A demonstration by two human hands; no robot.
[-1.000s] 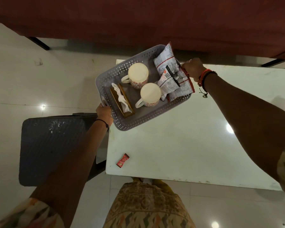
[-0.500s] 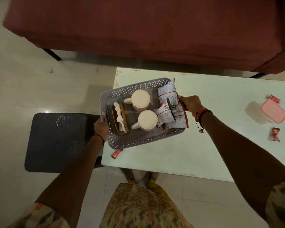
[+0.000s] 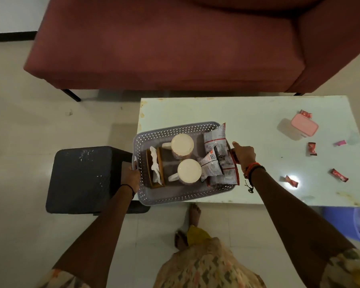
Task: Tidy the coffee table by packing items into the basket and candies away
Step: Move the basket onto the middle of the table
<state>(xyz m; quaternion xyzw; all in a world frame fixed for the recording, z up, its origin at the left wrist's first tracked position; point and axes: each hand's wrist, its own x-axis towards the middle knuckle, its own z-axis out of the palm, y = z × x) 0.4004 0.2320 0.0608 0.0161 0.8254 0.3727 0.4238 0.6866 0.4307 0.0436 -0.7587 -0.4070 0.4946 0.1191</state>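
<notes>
1. Starting big: white coffee table (image 3: 258, 113) in front of a maroon sofa (image 3: 164, 48).
2. Grey basket (image 3: 185, 196) is over the table's near-left corner, hanging past the edge. Left hand (image 3: 131, 177) grips its left end, right hand (image 3: 243, 153) grips the right end.
3. Inside it: two mugs (image 3: 182, 143), a napkin holder (image 3: 154, 172), snack packets (image 3: 214, 140).
4. Pink-lidded box (image 3: 303, 128) stands far right on the table.
5. Red candies (image 3: 311, 149) lie loose around it.

Left hand (image 3: 132, 178), right hand (image 3: 244, 155), both curled

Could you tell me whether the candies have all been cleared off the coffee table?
No, several red-wrapped candies lie loose on the coffee table, beside the pink container and right of the basket.
</notes>
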